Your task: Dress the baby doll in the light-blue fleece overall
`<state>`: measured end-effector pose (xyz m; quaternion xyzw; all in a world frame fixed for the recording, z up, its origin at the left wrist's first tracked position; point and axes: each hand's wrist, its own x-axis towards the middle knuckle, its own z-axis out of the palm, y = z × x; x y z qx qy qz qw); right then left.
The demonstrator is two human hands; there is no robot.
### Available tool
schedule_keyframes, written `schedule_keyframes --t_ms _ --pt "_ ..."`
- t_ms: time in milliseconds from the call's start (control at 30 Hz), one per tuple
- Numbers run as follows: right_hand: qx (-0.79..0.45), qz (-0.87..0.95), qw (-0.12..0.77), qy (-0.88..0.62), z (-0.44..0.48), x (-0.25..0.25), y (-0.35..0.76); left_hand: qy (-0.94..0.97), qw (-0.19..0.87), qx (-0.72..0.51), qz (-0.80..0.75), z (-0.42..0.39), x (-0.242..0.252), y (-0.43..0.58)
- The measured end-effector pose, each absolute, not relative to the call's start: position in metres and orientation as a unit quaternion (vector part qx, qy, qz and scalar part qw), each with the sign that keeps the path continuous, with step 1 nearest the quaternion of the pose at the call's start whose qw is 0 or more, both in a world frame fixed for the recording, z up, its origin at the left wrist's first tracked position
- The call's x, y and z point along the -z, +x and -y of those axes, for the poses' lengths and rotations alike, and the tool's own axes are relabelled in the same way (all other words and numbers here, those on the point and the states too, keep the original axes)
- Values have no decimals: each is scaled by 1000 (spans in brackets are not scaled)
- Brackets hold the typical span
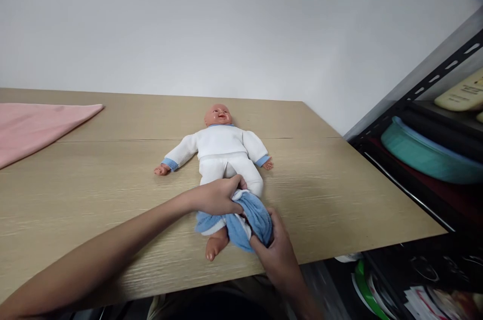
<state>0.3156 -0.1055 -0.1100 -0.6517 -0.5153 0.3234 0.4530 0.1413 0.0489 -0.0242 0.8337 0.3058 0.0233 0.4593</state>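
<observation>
A baby doll (221, 149) in a white suit with blue cuffs lies on its back on the wooden table (94, 184), head toward the wall. A blue cloth garment (249, 217) is bunched around its lower legs. My left hand (217, 196) is closed on the upper edge of that blue garment at the doll's legs. My right hand (277, 249) grips the garment's lower end near the table's front edge. One bare doll foot (215, 248) sticks out below the cloth; the other foot is hidden.
A pink cloth (33, 121) lies at the table's far left. A dark metal shelf (426, 124) stands at the right with a teal round container (422, 151) on it. Papers and a green-rimmed object (364, 287) lie on the floor at lower right.
</observation>
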Motion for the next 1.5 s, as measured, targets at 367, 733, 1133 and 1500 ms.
schedule_keyframes --t_ms 367,733,1133,1500 --pt "-199 614 507 -572 95 112 333 806 540 -78 -230 -58 26 135" --pt "-323 587 481 -565 67 97 363 835 524 -70 -152 -77 19 131" --pt "-371 706 382 -467 22 44 388 873 375 -193 -246 -64 15 136" --pt "-509 612 354 -492 -45 65 398 834 335 -89 -429 -64 20 65"
